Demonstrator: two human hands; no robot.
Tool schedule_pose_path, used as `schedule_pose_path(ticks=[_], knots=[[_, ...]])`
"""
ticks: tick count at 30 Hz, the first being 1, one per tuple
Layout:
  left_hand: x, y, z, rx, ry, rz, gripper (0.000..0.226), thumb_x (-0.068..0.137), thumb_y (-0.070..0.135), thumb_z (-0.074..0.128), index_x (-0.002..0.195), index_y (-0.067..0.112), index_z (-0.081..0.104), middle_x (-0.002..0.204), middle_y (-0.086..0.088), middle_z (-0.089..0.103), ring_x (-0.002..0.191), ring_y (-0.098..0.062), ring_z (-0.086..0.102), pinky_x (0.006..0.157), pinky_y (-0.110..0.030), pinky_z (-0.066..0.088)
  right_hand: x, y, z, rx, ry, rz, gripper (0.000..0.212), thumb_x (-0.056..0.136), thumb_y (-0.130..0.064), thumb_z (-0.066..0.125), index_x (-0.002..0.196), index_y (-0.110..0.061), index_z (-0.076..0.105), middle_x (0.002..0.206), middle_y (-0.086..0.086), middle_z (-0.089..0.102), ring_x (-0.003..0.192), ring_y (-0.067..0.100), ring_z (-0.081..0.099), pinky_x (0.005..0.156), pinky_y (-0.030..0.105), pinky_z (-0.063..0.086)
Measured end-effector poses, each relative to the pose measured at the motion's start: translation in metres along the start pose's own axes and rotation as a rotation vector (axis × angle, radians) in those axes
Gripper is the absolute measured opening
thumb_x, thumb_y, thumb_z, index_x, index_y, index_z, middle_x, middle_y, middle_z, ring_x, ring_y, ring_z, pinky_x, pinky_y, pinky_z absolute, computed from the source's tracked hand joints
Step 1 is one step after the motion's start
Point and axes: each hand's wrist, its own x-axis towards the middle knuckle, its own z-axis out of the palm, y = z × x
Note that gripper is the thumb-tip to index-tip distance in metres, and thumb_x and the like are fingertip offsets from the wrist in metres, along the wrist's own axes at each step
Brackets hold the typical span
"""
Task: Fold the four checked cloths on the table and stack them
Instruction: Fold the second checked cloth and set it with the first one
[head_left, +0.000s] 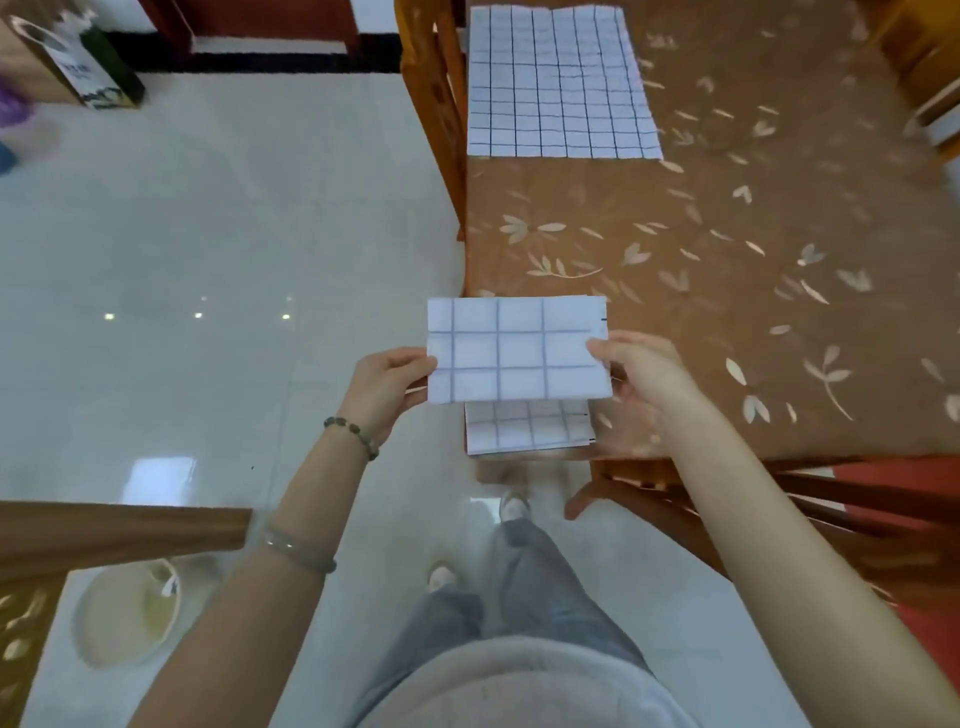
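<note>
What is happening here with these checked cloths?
A person is folding checked cloths at a table. The left hand and the right hand hold a folded cloth by its two short sides, in the air just above a folded pile at the table's near edge. How many cloths are in the pile cannot be told. An unfolded cloth lies flat at the far end.

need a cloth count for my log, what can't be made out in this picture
Stack on the near corner of the table, head view: the held cloth covers its far part, so its layers cannot be counted.
Left hand and right hand, head view: the fingers behind the held cloth in each grip are hidden by it.
Table, head view: the frame edge cuts off its right side.
</note>
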Motion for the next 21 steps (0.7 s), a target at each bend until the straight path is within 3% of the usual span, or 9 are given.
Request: schedule_pose_path(ticks=[3,5,11,14,18,21], knots=[[0.033,0.008,0.018,0.029,0.04,0.003,0.007,0.087,0.002,0.064,0.085,0.008,0.067,0.077,-0.002,0.067,0.066,-0.007,0.066,0.058,-0.015,0.052,0.036,-0.013,-0.008,-0.007,0.002,0.003,0.009,0.082,0.002,0.066,0.081,-0.007,0.066,0.083,0.011,0.067,0.077,0.023,0.064,0.08,0.039,0.054],[0.051,0.01,0.028,0.045,0.067,0.005,0.007,0.085,0.002,0.066,0.084,0.009,0.066,0.079,-0.003,0.066,0.07,-0.01,0.064,0.059,-0.015,0.052,0.059,-0.017,-0.013,-0.043,-0.008,0.013,0.009,0.082,0.001,0.066,0.08,-0.008,0.066,0.083,0.01,0.068,0.076,0.021,0.065,0.08,0.038,0.054],[0.103,-0.007,0.047,0.13,0.133,-0.067,0.009,0.079,0.002,0.073,0.083,0.007,0.066,0.082,-0.009,0.066,0.072,-0.014,0.065,0.067,-0.019,0.057,0.118,-0.01,-0.021,-0.155,0.014,0.029,0.009,0.082,0.003,0.067,0.083,-0.005,0.063,0.076,0.007,0.066,0.062,0.016,0.063,0.05,0.021,0.053],[0.122,-0.019,0.05,0.161,0.156,-0.095,0.01,0.079,0.0,0.073,0.083,0.003,0.064,0.076,-0.01,0.063,0.065,-0.016,0.061,0.065,-0.021,0.058,0.143,0.001,-0.019,-0.217,0.028,0.054,0.011,0.08,0.003,0.068,0.079,-0.005,0.062,0.071,0.007,0.063,0.055,0.013,0.06,0.046,0.018,0.05],[0.145,-0.033,0.048,0.242,0.175,-0.136,0.01,0.079,0.0,0.072,0.079,0.005,0.064,0.07,-0.01,0.061,0.062,-0.019,0.058,0.067,-0.025,0.057,0.169,0.016,-0.011,-0.335,0.052,0.042,0.018,0.078,0.001,0.072,0.068,-0.012,0.063,0.065,0.004,0.062,0.056,0.014,0.056,0.054,0.024,0.049],[0.156,-0.042,0.043,0.327,0.16,-0.153,0.009,0.078,0.002,0.073,0.082,0.002,0.065,0.068,-0.01,0.062,0.061,-0.02,0.058,0.069,-0.028,0.056,0.18,0.026,-0.006,-0.477,0.062,0.004,0.019,0.075,-0.004,0.075,0.065,-0.017,0.064,0.071,0.005,0.066,0.066,0.018,0.059,0.067,0.03,0.049]])
